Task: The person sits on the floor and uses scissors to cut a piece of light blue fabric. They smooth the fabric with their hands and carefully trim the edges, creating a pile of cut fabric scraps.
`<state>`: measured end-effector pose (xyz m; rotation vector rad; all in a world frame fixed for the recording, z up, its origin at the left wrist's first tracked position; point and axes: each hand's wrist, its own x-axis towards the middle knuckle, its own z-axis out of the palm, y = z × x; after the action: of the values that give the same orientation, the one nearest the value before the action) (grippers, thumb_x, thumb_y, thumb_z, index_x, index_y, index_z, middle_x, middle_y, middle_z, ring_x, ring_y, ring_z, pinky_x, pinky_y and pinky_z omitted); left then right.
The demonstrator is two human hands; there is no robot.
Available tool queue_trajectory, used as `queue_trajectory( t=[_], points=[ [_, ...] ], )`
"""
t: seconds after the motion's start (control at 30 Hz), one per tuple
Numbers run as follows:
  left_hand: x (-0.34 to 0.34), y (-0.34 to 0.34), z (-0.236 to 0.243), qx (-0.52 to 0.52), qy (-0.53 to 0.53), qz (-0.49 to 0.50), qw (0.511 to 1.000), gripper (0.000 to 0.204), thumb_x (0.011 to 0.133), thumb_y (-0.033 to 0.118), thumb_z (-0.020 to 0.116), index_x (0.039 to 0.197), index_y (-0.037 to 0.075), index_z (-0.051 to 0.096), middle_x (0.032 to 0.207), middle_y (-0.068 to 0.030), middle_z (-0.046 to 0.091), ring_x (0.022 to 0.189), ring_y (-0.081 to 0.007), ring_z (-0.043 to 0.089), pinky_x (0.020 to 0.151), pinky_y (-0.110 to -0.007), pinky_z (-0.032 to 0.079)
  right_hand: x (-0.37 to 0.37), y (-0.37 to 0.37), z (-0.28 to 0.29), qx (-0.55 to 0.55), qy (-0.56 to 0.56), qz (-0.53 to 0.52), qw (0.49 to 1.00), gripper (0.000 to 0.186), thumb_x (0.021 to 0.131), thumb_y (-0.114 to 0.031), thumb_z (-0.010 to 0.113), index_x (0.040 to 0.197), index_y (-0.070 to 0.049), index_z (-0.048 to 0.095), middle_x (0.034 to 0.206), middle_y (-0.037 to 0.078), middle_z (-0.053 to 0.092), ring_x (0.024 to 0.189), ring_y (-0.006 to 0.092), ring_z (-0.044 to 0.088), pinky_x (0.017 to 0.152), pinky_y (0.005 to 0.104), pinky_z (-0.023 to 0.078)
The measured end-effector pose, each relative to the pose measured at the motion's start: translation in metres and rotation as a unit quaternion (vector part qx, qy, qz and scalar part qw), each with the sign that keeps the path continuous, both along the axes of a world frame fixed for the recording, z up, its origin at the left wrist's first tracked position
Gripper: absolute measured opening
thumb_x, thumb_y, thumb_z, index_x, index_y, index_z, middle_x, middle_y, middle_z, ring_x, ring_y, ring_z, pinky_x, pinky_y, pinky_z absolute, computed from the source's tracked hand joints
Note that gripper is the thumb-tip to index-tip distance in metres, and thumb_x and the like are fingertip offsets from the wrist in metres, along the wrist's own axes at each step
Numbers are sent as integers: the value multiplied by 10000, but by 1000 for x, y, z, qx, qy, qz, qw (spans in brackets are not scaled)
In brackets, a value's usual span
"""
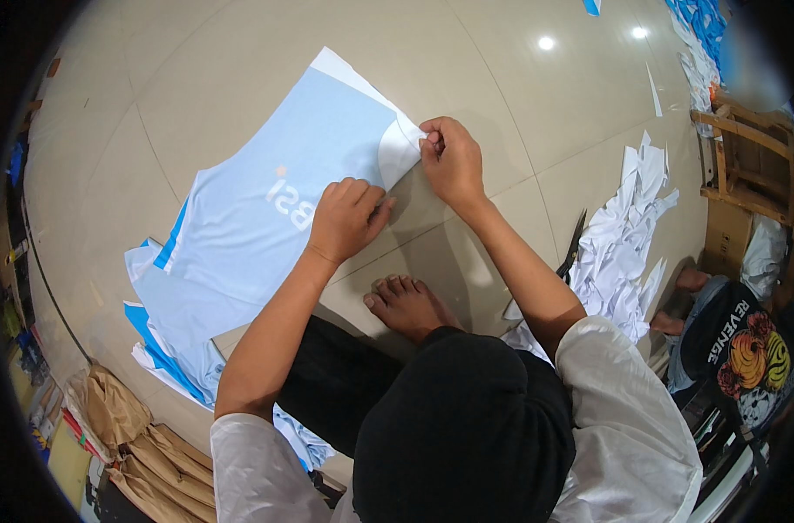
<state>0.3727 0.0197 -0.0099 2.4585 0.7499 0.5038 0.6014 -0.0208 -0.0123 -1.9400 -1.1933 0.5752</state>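
Note:
A light blue fabric panel (pixel 266 139) with a white band along its far edge lies spread on the floor. It looks like a garment piece, with faint reversed lettering and a small star showing. My right hand (pixel 454 161) pinches its right corner between thumb and fingers, where a white curved part (pixel 399 144) is folded over. My left hand (pixel 346 220) rests on the panel's near edge, fingers laid over the cloth and slightly bent, thumb apart. Under the panel's left end sit more light blue and bright blue fabric pieces (pixel 157 336).
White fabric scraps (pixel 628 235) are heaped to the right, with black-handled scissors (pixel 575 244) beside them. A wooden stool (pixel 750 161) stands far right. Another person in a black printed shirt (pixel 746 349) sits at the right. Brown paper (pixel 153 444) lies lower left. My bare foot (pixel 410 305) is close by.

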Motion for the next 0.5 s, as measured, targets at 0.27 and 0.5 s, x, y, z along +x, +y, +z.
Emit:
queue_trajectory(
  t=[0.27,0.5],
  points=[
    [6,2,-1,20,75,117,990,671,1011,301,760,1584,51,514,1602,-212,501,1519,-442,419,1223,-585,327,1,-3,1,-13,26,0,1000,298,866,70,785,1129,-27,681,978,138,654,892,317,675,801,435,560],
    [11,0,-1,6,170,115,979,900,1012,425,733,1727,34,351,1797,-241,297,1672,-492,217,1334,-663,178,-31,-5,-1,59,-158,121,978,493,981,-112,713,1456,-42,596,1528,211,553,1438,422,519,1194,577,398]
  ],
)
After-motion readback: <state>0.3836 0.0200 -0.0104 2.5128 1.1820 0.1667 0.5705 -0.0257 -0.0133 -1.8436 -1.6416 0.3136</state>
